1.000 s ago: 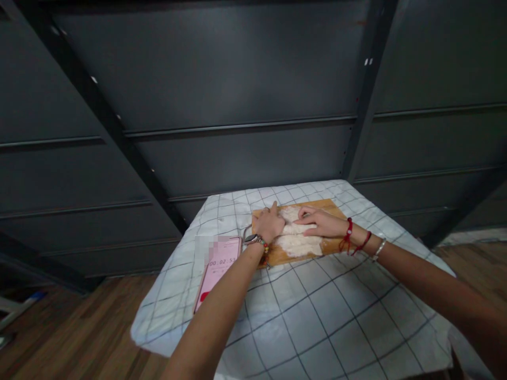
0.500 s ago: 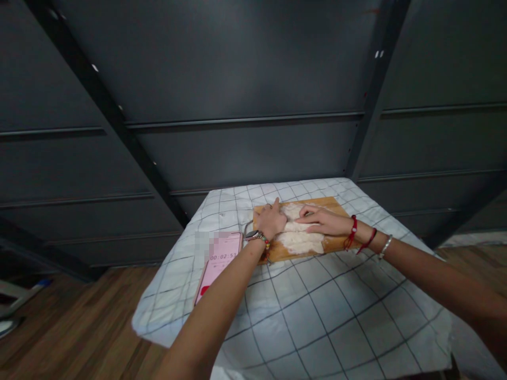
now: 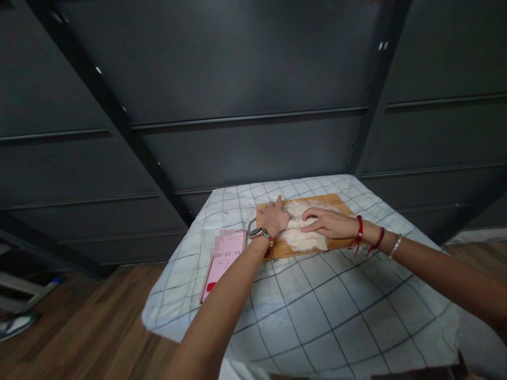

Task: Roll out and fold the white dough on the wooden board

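Observation:
A wooden cutting board (image 3: 338, 201) lies on the cloth with pale, floury dough (image 3: 304, 241) spread over it. On the board's left end rests my left hand (image 3: 274, 218), fingers spread, one pointing toward the far edge. It touches the board and the dough's left side, and wears a watch and a beaded bracelet. From the right, my right hand (image 3: 331, 222) bends over the middle of the dough. Its fingertips and thumb are apart and touch the dough's surface. The dough beneath both hands is partly hidden.
A pink-screened phone (image 3: 225, 263) showing a running timer lies left of the board, partly behind my left forearm. The board sits on a checked white cloth (image 3: 309, 301) over a small table. Dark panels (image 3: 245, 153) rise behind it. A shoe (image 3: 18, 324) is on the wooden floor.
The view has shifted slightly. My right hand's fingers and thumb have spread a little wider over the dough. The left hand stays put on the board. The phone's timer has advanced one second.

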A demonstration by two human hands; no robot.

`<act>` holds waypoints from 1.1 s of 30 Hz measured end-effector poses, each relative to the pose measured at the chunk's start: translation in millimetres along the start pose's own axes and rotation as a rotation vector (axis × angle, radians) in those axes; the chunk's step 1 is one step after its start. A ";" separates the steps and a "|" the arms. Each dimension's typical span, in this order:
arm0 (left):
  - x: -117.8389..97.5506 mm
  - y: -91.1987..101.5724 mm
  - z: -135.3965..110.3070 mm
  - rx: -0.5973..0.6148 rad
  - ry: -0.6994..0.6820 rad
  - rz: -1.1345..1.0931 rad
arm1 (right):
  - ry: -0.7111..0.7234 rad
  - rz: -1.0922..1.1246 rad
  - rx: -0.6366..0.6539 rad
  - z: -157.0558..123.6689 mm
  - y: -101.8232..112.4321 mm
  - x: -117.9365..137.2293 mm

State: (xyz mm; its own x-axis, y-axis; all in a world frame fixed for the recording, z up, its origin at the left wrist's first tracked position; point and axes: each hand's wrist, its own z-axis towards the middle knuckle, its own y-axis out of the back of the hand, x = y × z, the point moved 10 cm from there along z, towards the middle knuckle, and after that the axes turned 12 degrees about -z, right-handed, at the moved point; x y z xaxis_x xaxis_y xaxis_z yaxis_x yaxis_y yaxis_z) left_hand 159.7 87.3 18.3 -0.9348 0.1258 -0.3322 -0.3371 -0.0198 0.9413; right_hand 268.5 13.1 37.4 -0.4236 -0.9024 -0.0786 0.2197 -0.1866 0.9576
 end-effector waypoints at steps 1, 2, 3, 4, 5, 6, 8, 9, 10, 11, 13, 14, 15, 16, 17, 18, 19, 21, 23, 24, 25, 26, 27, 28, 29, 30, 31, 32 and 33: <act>-0.4 0.7 0.2 -0.009 -0.004 -0.003 | 0.000 -0.011 -0.010 -1.9 1.5 1.8; -0.9 1.1 0.5 -0.018 -0.010 -0.006 | -0.005 -0.028 -0.019 -4.2 3.4 4.0; -1.1 1.2 1.0 -0.024 -0.013 -0.009 | -0.014 -0.054 -0.027 -6.8 5.5 6.5; -1.3 0.7 1.6 -0.025 -0.017 -0.012 | -0.028 -0.091 -0.031 -9.5 7.3 9.3; -1.5 0.0 2.3 -0.025 -0.021 -0.019 | -0.044 -0.137 -0.025 -12.1 8.4 12.6; -1.5 -0.6 3.0 -0.025 -0.023 -0.027 | -0.059 -0.190 -0.010 -14.3 8.7 16.3; -1.3 -0.9 4.3 -0.031 -0.025 -0.041 | -0.066 -0.301 0.041 -16.4 7.4 25.4; -1.1 -0.8 4.7 -0.035 -0.024 -0.046 | -0.057 -0.350 0.067 -16.1 6.6 30.3; -0.9 -0.5 5.0 -0.038 -0.023 -0.050 | -0.041 -0.391 0.087 -15.1 6.1 35.2; -0.7 -0.1 5.1 -0.040 -0.021 -0.056 | -0.020 -0.423 0.101 -13.6 6.1 39.6; -0.6 0.6 4.5 -0.040 -0.017 -0.069 | 0.029 -0.467 0.110 -11.1 8.1 45.7; -0.4 0.9 4.0 -0.040 -0.014 -0.074 | 0.046 -0.480 0.105 -10.6 10.5 46.4; -0.2 1.2 3.4 -0.039 -0.011 -0.076 | 0.055 -0.488 0.094 -10.7 14.1 45.4; -0.1 1.5 2.9 -0.040 -0.011 -0.074 | 0.049 -0.489 0.073 -11.3 19.3 42.5; -0.2 1.6 2.5 -0.041 -0.014 -0.070 | 0.031 -0.483 0.042 -12.2 26.1 38.2; -0.3 1.7 2.3 -0.042 -0.017 -0.066 | 0.002 -0.472 0.003 -13.3 33.7 33.0; -0.8 1.9 2.3 -0.046 -0.024 -0.064 | -0.032 -0.456 -0.036 -14.5 40.8 27.7; -1.8 2.7 2.4 -0.059 -0.040 -0.063 | -0.092 -0.421 -0.083 -16.2 48.0 19.4; -1.8 3.8 2.4 -0.072 -0.041 -0.065 | -0.102 -0.386 -0.052 -15.6 40.2 18.3; -1.3 4.5 2.2 -0.078 -0.035 -0.066 | -0.088 -0.369 -0.015 -14.7 32.1 20.4; -0.7 5.2 1.8 -0.083 -0.027 -0.068 | -0.069 -0.353 0.026 -14.0 23.2 23.2; -0.1 5.9 1.3 -0.086 -0.018 -0.070 | -0.053 -0.339 0.061 -13.5 15.4 25.7; -0.2 6.2 0.8 -0.086 -0.015 -0.073 | -0.041 -0.325 0.085 -13.2 9.9 27.3; -0.6 6.4 0.2 -0.084 -0.016 -0.076 | -0.035 -0.310 0.093 -12.8 7.7 27.4; -1.1 6.6 -0.3 -0.081 -0.017 -0.078 | -0.035 -0.291 0.085 -12.0 8.9 25.9; -1.6 6.7 -0.8 -0.078 -0.019 -0.082 | -0.042 -0.267 0.059 -10.8 13.4 22.4; -1.9 6.8 -1.3 -0.075 -0.020 -0.086 | -0.062 -0.239 0.016 -9.0 20.6 16.7; -2.1 7.2 -1.7 -0.076 -0.019 -0.089 | -0.096 -0.211 -0.037 -6.8 29.1 8.8; -2.2 7.6 -1.9 -0.076 -0.020 -0.092 | -0.142 -0.189 -0.089 -4.4 36.9 -0.8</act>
State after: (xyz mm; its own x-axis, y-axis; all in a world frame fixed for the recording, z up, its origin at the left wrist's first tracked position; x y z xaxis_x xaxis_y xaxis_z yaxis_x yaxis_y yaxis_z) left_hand 159.0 85.0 26.1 -0.8975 0.1498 -0.4147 -0.4294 -0.0828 0.8993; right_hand 280.8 5.2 71.6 -0.5820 -0.7862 -0.2079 0.1992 -0.3857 0.9009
